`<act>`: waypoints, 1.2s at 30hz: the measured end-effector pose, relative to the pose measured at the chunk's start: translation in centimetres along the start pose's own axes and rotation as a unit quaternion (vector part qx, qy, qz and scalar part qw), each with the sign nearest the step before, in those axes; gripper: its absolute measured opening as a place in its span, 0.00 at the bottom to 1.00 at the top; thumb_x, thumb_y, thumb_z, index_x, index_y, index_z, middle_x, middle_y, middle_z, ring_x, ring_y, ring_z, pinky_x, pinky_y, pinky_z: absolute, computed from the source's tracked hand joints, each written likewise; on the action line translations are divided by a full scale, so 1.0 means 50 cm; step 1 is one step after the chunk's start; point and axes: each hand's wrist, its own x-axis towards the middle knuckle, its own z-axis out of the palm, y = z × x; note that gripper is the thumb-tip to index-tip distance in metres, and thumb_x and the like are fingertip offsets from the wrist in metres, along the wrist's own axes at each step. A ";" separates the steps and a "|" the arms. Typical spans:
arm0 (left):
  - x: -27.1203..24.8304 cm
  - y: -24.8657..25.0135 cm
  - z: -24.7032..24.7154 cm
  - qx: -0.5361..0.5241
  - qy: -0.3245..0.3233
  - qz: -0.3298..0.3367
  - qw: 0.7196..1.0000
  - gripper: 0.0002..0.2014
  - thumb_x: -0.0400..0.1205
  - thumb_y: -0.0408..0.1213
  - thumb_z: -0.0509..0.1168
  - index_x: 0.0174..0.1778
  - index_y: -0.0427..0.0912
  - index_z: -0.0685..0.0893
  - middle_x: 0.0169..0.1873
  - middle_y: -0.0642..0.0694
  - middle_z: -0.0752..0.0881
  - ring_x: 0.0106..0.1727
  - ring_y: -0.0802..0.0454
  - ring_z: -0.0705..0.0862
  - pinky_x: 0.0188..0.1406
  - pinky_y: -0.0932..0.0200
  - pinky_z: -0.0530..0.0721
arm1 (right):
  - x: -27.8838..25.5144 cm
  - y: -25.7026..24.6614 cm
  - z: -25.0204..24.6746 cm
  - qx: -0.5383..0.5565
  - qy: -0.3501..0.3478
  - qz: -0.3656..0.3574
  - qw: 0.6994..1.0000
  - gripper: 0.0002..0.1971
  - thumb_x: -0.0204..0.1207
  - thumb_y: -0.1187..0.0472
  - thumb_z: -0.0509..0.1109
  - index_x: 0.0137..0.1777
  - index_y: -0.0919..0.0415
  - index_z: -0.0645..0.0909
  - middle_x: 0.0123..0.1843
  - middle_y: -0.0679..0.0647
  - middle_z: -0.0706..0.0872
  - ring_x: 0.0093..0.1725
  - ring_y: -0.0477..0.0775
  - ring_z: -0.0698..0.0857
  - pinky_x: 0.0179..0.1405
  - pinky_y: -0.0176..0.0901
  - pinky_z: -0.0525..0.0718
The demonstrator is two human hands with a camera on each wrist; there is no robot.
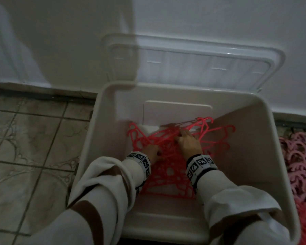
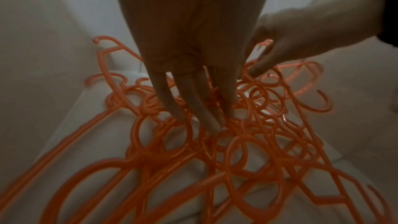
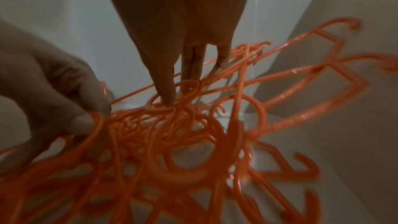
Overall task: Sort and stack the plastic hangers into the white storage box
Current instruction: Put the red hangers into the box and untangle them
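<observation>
Hands (image 1: pixel 171 147) on red hangers (image 1: pixel 168 175) in box (image 1: pixel 251 156)

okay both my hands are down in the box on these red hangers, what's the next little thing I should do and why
Probably lift one hanger free with the right hand. The red hangers lie crisscrossed in the white storage box, hooks pointing different ways, so they aren't stacked yet.

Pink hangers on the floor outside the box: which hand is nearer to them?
Right. The right hand rests on the red hangers inside the white storage box, on the side toward the pink hangers; the left hand is farther away.
</observation>
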 end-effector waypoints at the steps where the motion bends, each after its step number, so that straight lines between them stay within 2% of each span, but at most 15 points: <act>1: -0.003 0.002 0.004 -0.007 -0.003 0.001 1.000 0.12 0.82 0.40 0.65 0.52 0.34 0.87 0.52 0.37 0.88 0.55 0.41 0.84 0.48 0.60 0.75 | -0.009 0.001 0.006 0.014 0.003 0.002 1.000 0.16 0.78 0.62 0.61 0.64 0.56 0.80 0.71 0.56 0.70 0.73 0.57 0.68 0.68 0.51 0.72; 4: -0.008 0.003 0.015 -0.007 -0.008 0.011 1.000 0.12 0.81 0.39 0.65 0.52 0.34 0.87 0.51 0.37 0.88 0.54 0.41 0.84 0.46 0.61 0.75 | -0.034 0.002 0.011 0.054 0.016 0.006 0.998 0.17 0.78 0.64 0.60 0.65 0.55 0.79 0.73 0.53 0.69 0.71 0.57 0.73 0.62 0.49 0.78; 7: -0.017 0.008 0.010 0.001 0.006 0.023 1.000 0.11 0.81 0.38 0.66 0.50 0.33 0.88 0.48 0.36 0.88 0.48 0.44 0.85 0.43 0.61 0.74 | -0.048 0.003 -0.007 0.070 0.024 0.006 0.997 0.15 0.78 0.64 0.60 0.62 0.58 0.80 0.68 0.56 0.78 0.64 0.59 0.79 0.55 0.46 0.79; 10: -0.030 0.014 -0.015 0.006 0.051 0.036 0.998 0.09 0.80 0.37 0.67 0.47 0.36 0.89 0.45 0.38 0.90 0.46 0.46 0.85 0.41 0.61 0.73 | -0.059 0.004 -0.035 0.094 0.031 0.026 0.995 0.13 0.78 0.65 0.60 0.59 0.61 0.81 0.58 0.64 0.85 0.58 0.64 0.83 0.51 0.46 0.79; 14: -0.053 0.018 -0.055 -0.016 0.119 0.053 0.991 0.10 0.78 0.40 0.70 0.51 0.42 0.90 0.51 0.45 0.89 0.50 0.48 0.87 0.43 0.65 0.76 | -0.081 0.009 -0.068 0.103 0.085 0.048 0.990 0.12 0.79 0.64 0.61 0.58 0.58 0.82 0.54 0.62 0.87 0.55 0.63 0.85 0.48 0.45 0.79; 17: -0.082 0.028 -0.092 -0.062 0.154 0.092 0.982 0.05 0.78 0.38 0.70 0.43 0.40 0.89 0.53 0.44 0.89 0.31 0.57 0.88 0.34 0.66 0.83 | -0.097 0.007 -0.095 0.109 0.132 0.045 0.984 0.11 0.78 0.64 0.62 0.56 0.57 0.83 0.53 0.60 0.88 0.54 0.62 0.86 0.48 0.45 0.80; 18: -0.093 0.030 -0.106 -0.072 0.174 0.107 0.976 0.07 0.78 0.37 0.70 0.45 0.38 0.89 0.54 0.43 0.88 0.31 0.56 0.88 0.38 0.61 0.86 | -0.102 0.005 -0.105 0.105 0.139 0.046 0.984 0.11 0.78 0.63 0.62 0.56 0.56 0.83 0.53 0.61 0.87 0.55 0.62 0.85 0.49 0.46 0.80; 20: -0.116 0.029 -0.128 -0.080 0.213 0.128 0.965 0.11 0.78 0.37 0.70 0.53 0.37 0.89 0.58 0.44 0.87 0.45 0.47 0.89 0.50 0.55 0.85 | -0.112 0.003 -0.126 0.102 0.150 0.043 0.983 0.12 0.79 0.62 0.62 0.56 0.56 0.84 0.53 0.62 0.87 0.56 0.63 0.85 0.50 0.47 0.80; 22: -0.138 0.024 -0.144 -0.081 0.246 0.138 0.956 0.14 0.78 0.36 0.70 0.57 0.35 0.87 0.62 0.47 0.83 0.56 0.47 0.85 0.56 0.63 0.80 | -0.124 0.004 -0.143 0.097 0.163 0.046 0.981 0.12 0.79 0.61 0.62 0.57 0.55 0.84 0.53 0.62 0.87 0.56 0.63 0.85 0.50 0.47 0.80; 23: -0.152 0.024 -0.150 -0.093 0.259 0.140 0.951 0.14 0.78 0.34 0.70 0.58 0.34 0.87 0.61 0.47 0.82 0.56 0.49 0.85 0.54 0.68 0.80 | -0.129 0.006 -0.149 0.092 0.168 0.052 0.980 0.13 0.80 0.61 0.61 0.59 0.55 0.83 0.53 0.63 0.87 0.56 0.64 0.85 0.51 0.47 0.80; 25: -0.174 0.018 -0.157 -0.118 0.273 0.139 0.945 0.13 0.77 0.34 0.71 0.55 0.34 0.88 0.53 0.45 0.87 0.49 0.51 0.86 0.50 0.67 0.83 | -0.137 0.012 -0.157 0.091 0.174 0.064 0.978 0.13 0.81 0.62 0.59 0.61 0.57 0.81 0.54 0.64 0.86 0.55 0.65 0.85 0.51 0.50 0.81; 28: -0.204 0.015 -0.160 -0.052 0.255 0.115 0.959 0.08 0.77 0.39 0.71 0.49 0.43 0.91 0.43 0.46 0.92 0.40 0.59 0.86 0.32 0.81 0.75 | -0.153 0.010 -0.169 0.113 0.171 0.056 0.977 0.13 0.82 0.63 0.57 0.63 0.59 0.78 0.53 0.66 0.86 0.54 0.66 0.85 0.49 0.51 0.81; 30: -0.218 0.024 -0.157 -0.045 0.238 0.117 0.963 0.07 0.76 0.39 0.72 0.47 0.44 0.92 0.40 0.47 0.92 0.39 0.60 0.85 0.28 0.81 0.72 | -0.167 0.002 -0.180 0.127 0.186 0.041 0.974 0.13 0.82 0.61 0.57 0.62 0.59 0.78 0.52 0.65 0.86 0.53 0.66 0.85 0.47 0.51 0.80; 33: -0.237 0.048 -0.150 -0.037 0.230 0.128 0.964 0.07 0.76 0.39 0.72 0.47 0.44 0.92 0.39 0.48 0.90 0.39 0.58 0.85 0.31 0.80 0.74 | -0.185 -0.010 -0.197 0.152 0.219 0.019 0.964 0.12 0.82 0.59 0.56 0.60 0.59 0.77 0.50 0.65 0.86 0.51 0.67 0.84 0.46 0.52 0.81; 36: -0.251 0.075 -0.152 -0.004 0.195 0.136 0.971 0.07 0.76 0.39 0.72 0.48 0.45 0.91 0.38 0.52 0.89 0.41 0.58 0.86 0.43 0.65 0.81 | -0.194 -0.002 -0.212 0.249 0.268 -0.014 0.931 0.11 0.82 0.63 0.55 0.56 0.62 0.78 0.42 0.63 0.84 0.43 0.65 0.84 0.44 0.55 0.83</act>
